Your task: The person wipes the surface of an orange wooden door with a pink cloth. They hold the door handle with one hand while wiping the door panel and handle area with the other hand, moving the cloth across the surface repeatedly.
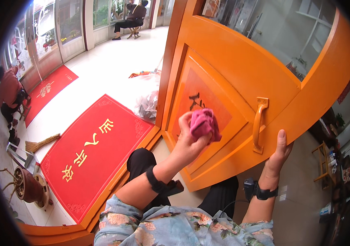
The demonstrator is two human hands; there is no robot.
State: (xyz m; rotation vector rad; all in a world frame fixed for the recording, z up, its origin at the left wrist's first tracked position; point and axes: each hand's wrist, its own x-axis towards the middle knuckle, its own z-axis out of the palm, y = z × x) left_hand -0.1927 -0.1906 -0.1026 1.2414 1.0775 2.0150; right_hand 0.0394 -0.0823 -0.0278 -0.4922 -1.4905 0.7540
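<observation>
A crumpled magenta cloth (205, 124) is in my left hand (190, 140), held in front of the lower panel of an orange wooden door (227, 80). Whether the cloth touches the panel is hard to tell. Behind it, a red diamond-shaped paper (190, 89) with black brushed writing is on the panel. My right hand (281, 152) grips the free edge of the orange door, thumb on the near face, fingers hidden behind. Between the two hands is the door's orange pull handle (257, 126). A glass pane (273, 30) fills the door's upper part.
Left of the door frame (162, 77) lie a red doormat (95, 147), a straw broom (41, 143) and a potted plant (29, 184). Plastic bags (147, 101) stand by the frame. Two people (10, 89) sit near the glass doors, one farther back. A wooden stand (325, 163) is at right.
</observation>
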